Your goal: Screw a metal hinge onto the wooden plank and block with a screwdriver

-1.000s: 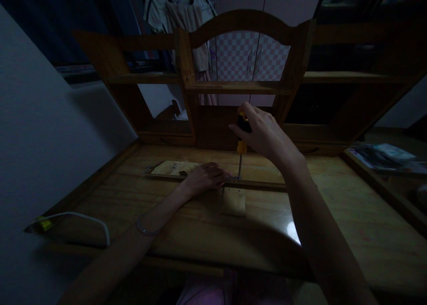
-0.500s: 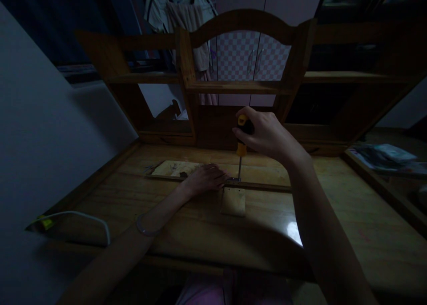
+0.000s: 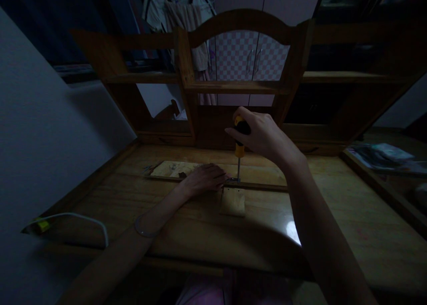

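Note:
My right hand (image 3: 258, 129) grips the yellow and black handle of a screwdriver (image 3: 239, 150). The screwdriver stands upright, its tip on a small metal piece (image 3: 234, 179) at the near edge of a long wooden board (image 3: 263, 174). Just left of the tip, my left hand (image 3: 207, 178) lies on the board with its fingers spread a little; its fingertips are beside the metal piece. A small square wooden piece (image 3: 233, 202) with small dark holes lies in front of the board.
Behind the wooden desk (image 3: 336, 207) rises a shelf unit (image 3: 233, 88). A white cable (image 3: 78, 214) and a yellow object (image 3: 42, 225) are at the left. Bags and papers (image 3: 388, 154) lie at the right. Clothes hang at the back.
The thumb of my right hand has lifted away from the screwdriver handle, and the handle has tipped slightly left. My left hand holds its place on the board.

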`<state>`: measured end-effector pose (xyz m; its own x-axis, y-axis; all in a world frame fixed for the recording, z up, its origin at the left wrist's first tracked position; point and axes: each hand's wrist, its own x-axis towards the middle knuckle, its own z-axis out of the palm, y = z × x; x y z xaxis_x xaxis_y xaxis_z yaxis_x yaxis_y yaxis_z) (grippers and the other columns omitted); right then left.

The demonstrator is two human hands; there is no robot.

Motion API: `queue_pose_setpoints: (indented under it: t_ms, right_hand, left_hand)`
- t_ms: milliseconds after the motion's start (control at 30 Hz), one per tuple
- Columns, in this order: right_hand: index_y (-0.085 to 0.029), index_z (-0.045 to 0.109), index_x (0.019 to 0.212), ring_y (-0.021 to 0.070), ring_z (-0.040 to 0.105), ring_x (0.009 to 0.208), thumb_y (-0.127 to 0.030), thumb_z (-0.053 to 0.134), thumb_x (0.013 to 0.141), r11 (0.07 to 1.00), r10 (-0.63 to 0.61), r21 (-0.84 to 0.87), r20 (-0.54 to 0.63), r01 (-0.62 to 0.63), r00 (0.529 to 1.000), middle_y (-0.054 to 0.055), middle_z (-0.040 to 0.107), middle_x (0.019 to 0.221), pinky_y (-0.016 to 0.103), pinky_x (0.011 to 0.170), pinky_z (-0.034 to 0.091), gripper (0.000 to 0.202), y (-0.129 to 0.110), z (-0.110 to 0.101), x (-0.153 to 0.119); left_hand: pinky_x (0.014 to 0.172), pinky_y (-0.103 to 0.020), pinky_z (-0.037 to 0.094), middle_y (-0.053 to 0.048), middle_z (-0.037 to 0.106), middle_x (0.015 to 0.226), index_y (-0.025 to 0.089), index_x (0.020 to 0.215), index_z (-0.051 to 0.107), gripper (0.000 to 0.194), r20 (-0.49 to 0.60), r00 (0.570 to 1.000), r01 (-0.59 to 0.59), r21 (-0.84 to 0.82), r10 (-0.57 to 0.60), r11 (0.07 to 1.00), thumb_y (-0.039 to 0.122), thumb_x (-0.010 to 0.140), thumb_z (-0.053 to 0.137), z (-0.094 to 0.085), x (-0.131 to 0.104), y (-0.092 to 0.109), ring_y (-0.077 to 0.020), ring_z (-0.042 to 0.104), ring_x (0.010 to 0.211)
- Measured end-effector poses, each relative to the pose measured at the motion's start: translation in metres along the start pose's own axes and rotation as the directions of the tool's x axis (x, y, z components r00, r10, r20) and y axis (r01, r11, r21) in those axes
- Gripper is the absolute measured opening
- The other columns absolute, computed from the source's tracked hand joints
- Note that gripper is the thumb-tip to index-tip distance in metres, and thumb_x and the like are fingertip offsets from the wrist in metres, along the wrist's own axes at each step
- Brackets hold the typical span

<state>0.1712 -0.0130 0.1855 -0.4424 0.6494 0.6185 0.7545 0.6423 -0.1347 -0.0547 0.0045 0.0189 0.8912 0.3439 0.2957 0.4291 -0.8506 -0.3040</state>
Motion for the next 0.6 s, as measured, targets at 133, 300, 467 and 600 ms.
queue_pose_setpoints:
  t_ms: [133,300,467,600]
  right_hand:
    - [-0.018,0.06,0.108,0.0184,0.061,0.076,-0.038,0.061,0.092,0.999,0.001,0.05,-0.006,-0.001,1.0,0.005,0.068,0.086,0.029,0.067,0.038,0.025,0.001,-0.003,-0.001]
    - [-0.021,0.059,0.127,0.0175,0.062,0.082,-0.037,0.067,0.088,0.988,-0.035,0.155,0.064,0.025,0.997,0.003,0.069,0.095,0.028,0.072,0.042,0.043,0.006,-0.013,-0.004]
    - [-0.021,0.051,0.131,0.0151,0.058,0.073,-0.038,0.072,0.082,0.974,0.026,0.222,0.083,-0.045,0.996,0.004,0.067,0.098,0.028,0.067,0.042,0.056,0.01,-0.02,-0.007]
    - [-0.02,0.06,0.106,0.0145,0.055,0.069,-0.042,0.071,0.083,0.98,0.033,0.193,0.096,-0.051,0.995,0.001,0.065,0.083,0.028,0.061,0.036,0.035,0.011,-0.02,-0.005]
  left_hand:
    - [0.093,-0.034,0.047,-0.007,0.069,0.116,0.019,0.126,0.059,0.032,0.015,1.0,-0.003,0.011,0.003,1.0,0.026,0.095,0.058,-0.002,0.001,0.001,-0.0205,0.063,0.106]
    - [0.093,-0.034,0.045,-0.007,0.069,0.114,0.021,0.126,0.059,0.031,0.038,0.999,0.028,0.02,-0.029,0.999,0.028,0.096,0.057,-0.002,0.0,0.002,-0.0203,0.063,0.106]
    - [0.094,-0.035,0.045,-0.007,0.068,0.115,0.021,0.126,0.06,0.031,0.017,1.0,0.016,0.028,-0.016,0.999,0.029,0.096,0.057,-0.001,-0.001,0.001,-0.0205,0.062,0.107]
    - [0.09,-0.034,0.047,-0.008,0.069,0.114,0.021,0.127,0.06,0.032,0.009,1.0,0.014,0.029,-0.015,0.999,0.028,0.097,0.055,-0.002,-0.001,0.002,-0.0204,0.063,0.103]
